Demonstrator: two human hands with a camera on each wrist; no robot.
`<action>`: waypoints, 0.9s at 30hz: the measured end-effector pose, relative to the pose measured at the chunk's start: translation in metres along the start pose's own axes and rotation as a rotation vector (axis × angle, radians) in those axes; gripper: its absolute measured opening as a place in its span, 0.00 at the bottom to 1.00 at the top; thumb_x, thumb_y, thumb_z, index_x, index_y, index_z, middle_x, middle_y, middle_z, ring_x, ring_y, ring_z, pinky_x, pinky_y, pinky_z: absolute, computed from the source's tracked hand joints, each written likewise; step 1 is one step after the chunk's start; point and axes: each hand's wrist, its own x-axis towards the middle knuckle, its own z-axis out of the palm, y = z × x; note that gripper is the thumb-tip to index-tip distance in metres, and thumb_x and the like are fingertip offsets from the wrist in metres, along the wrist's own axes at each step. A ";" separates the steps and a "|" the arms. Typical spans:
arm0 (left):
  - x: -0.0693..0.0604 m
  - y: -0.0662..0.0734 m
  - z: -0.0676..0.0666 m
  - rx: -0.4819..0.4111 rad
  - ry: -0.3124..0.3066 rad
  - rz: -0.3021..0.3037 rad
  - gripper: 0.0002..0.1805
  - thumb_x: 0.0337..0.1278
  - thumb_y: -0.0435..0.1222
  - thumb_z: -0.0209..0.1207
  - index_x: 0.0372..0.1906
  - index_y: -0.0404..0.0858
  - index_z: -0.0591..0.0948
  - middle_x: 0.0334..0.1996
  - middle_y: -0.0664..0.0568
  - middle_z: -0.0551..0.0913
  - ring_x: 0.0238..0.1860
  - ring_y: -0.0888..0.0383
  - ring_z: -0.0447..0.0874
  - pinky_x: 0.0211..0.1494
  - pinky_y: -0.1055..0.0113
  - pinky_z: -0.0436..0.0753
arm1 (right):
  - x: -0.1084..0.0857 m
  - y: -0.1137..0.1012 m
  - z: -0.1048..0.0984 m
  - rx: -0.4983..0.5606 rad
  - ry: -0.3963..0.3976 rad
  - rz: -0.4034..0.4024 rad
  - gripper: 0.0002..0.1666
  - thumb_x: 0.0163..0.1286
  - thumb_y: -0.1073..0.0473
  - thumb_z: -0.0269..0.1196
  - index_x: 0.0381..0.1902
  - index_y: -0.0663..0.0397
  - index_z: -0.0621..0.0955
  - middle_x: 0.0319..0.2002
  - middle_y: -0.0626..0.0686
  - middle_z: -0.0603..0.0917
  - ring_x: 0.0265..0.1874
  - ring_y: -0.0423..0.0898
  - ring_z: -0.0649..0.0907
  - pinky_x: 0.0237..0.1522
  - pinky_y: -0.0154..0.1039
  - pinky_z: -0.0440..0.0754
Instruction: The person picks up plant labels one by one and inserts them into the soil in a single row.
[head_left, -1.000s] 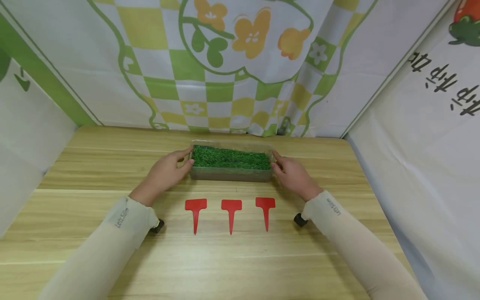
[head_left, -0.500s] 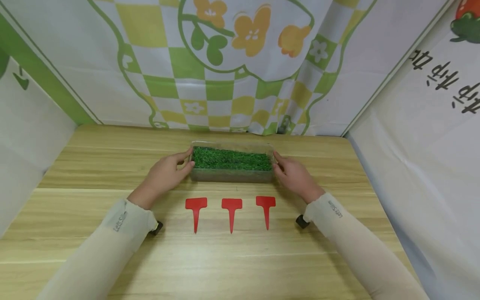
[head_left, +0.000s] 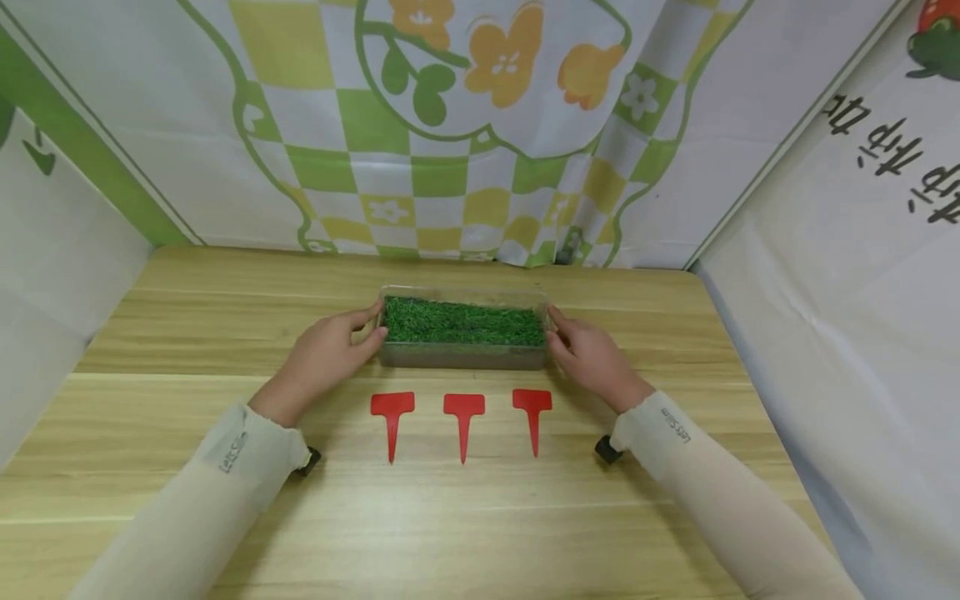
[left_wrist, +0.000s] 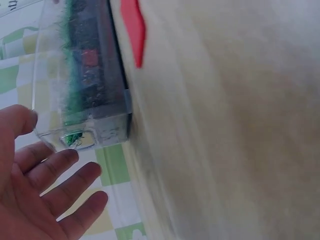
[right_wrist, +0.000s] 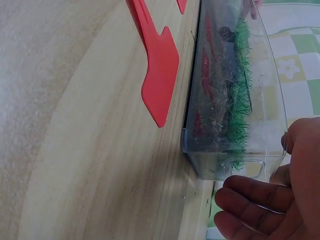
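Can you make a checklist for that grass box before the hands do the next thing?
Left hand at the clear box: ok, touching one end.
Right hand at the opposite end: ok.
Green grass inside the box: ok.
Three red tags apart from the box: ok, in a row on the table.
A hand free for a tag: not ok, both are at the box.
Holding firmly enough: cannot tell; pressure doesn't show.
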 end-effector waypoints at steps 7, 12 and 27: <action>0.001 -0.002 -0.005 0.072 -0.021 0.020 0.34 0.75 0.55 0.48 0.78 0.48 0.62 0.45 0.43 0.85 0.16 0.56 0.69 0.23 0.58 0.73 | 0.000 0.000 -0.002 -0.005 -0.034 0.015 0.35 0.81 0.46 0.46 0.78 0.57 0.59 0.19 0.47 0.72 0.17 0.41 0.68 0.24 0.40 0.71; 0.005 -0.007 -0.011 0.103 -0.055 0.050 0.35 0.74 0.58 0.47 0.78 0.47 0.61 0.73 0.41 0.68 0.61 0.35 0.78 0.56 0.37 0.77 | 0.000 -0.001 -0.005 -0.019 -0.056 0.020 0.36 0.82 0.44 0.47 0.79 0.56 0.58 0.19 0.46 0.74 0.18 0.41 0.69 0.25 0.40 0.70; 0.011 -0.012 -0.013 -0.017 -0.095 0.071 0.36 0.74 0.57 0.48 0.80 0.49 0.58 0.76 0.44 0.62 0.72 0.36 0.65 0.69 0.34 0.65 | -0.004 0.001 -0.008 -0.037 -0.086 0.032 0.36 0.82 0.41 0.46 0.80 0.50 0.58 0.21 0.45 0.78 0.19 0.41 0.74 0.31 0.42 0.74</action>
